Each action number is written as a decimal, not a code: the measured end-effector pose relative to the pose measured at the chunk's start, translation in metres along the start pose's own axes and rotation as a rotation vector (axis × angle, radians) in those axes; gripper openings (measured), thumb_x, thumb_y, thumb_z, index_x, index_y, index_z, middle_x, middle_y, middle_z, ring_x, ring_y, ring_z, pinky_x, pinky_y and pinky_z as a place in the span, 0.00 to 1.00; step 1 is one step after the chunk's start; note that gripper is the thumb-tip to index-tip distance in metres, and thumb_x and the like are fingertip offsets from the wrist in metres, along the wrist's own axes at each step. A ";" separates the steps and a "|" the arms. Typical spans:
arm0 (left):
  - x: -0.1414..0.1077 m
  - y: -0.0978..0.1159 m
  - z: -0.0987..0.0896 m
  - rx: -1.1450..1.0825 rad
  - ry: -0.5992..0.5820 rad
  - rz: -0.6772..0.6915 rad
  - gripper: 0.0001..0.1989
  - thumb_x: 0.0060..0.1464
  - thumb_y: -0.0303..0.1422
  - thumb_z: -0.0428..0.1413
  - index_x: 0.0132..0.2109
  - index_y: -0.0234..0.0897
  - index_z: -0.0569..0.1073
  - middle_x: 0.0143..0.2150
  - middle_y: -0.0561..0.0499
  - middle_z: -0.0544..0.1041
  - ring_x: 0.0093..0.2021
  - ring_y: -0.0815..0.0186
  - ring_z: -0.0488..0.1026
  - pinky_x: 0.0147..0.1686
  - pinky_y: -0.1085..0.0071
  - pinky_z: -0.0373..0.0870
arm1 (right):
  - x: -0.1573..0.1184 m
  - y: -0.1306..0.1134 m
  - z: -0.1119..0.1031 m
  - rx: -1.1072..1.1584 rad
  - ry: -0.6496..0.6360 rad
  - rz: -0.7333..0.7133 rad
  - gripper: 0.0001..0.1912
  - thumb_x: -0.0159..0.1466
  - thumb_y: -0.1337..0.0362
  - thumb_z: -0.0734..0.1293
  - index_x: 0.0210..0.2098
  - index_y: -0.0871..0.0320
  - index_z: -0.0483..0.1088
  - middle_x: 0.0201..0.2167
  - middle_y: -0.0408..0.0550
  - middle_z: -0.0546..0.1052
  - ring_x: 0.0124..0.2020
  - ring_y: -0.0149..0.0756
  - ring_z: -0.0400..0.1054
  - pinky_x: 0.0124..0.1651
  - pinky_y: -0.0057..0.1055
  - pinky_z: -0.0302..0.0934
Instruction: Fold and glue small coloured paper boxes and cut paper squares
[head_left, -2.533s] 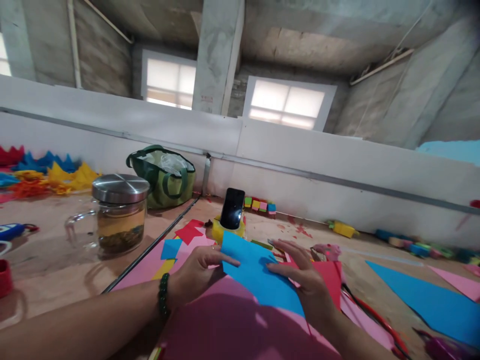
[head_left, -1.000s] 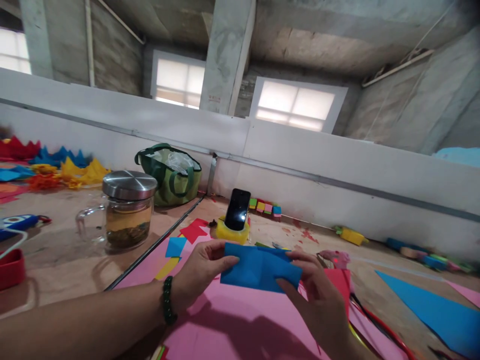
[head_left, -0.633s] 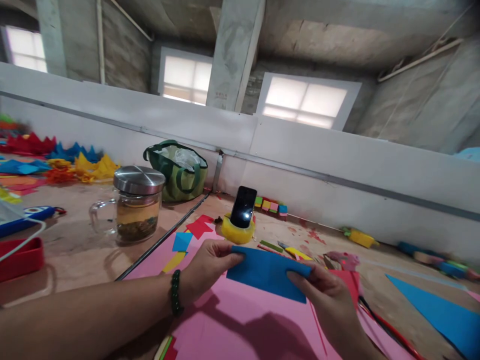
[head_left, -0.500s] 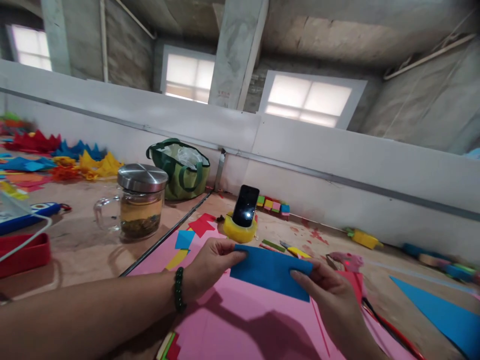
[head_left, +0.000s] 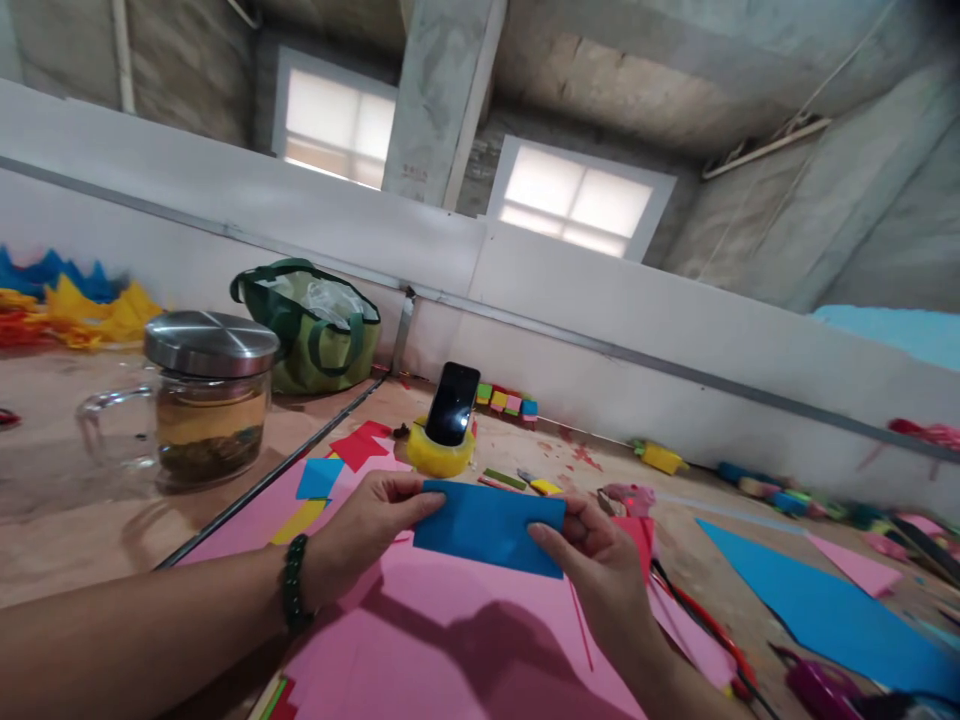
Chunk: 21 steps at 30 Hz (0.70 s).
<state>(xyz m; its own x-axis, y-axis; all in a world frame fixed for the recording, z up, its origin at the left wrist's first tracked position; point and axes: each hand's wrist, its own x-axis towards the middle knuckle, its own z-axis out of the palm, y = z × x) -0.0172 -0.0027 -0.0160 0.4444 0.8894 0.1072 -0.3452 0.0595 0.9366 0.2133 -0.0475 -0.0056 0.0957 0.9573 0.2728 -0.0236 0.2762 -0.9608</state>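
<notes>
A blue rectangle of paper (head_left: pixel 487 530) is stretched level between my two hands, above a large pink sheet (head_left: pixel 420 640). My left hand (head_left: pixel 375 525) pinches its left end between thumb and fingers; a dark green bead bracelet is on that wrist. At the right end, my right hand (head_left: pixel 592 555) grips the paper with the thumb in front and the fingers behind. Beyond the paper, a phone (head_left: pixel 453 403) leans upright in a yellow tape roll (head_left: pixel 441 452). Red, blue and yellow paper scraps lie left of my left hand.
At the left stands a glass mug (head_left: pixel 210 420) with a metal lid, beside a green bag (head_left: pixel 322 340). A pink glue gun (head_left: pixel 630 497), a red cable and a large blue sheet (head_left: pixel 832 600) lie on the right.
The view has turned to the right, so the mug and bag sit further left and more of the table's right side shows. Both hands still hold the blue paper.
</notes>
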 end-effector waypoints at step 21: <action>0.011 -0.014 -0.014 0.539 0.037 0.042 0.19 0.42 0.31 0.58 0.45 0.31 0.74 0.24 0.57 0.66 0.25 0.71 0.62 0.25 0.75 0.58 | 0.010 0.011 -0.005 -0.381 -0.127 0.128 0.22 0.51 0.55 0.72 0.40 0.60 0.67 0.18 0.37 0.67 0.19 0.27 0.58 0.21 0.24 0.52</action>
<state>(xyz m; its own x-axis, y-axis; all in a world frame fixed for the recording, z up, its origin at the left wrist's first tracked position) -0.0192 0.0131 -0.0324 0.4067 0.9020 0.1452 0.1153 -0.2083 0.9712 0.2189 -0.0358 -0.0136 -0.0086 0.9913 0.1312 0.3448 0.1261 -0.9302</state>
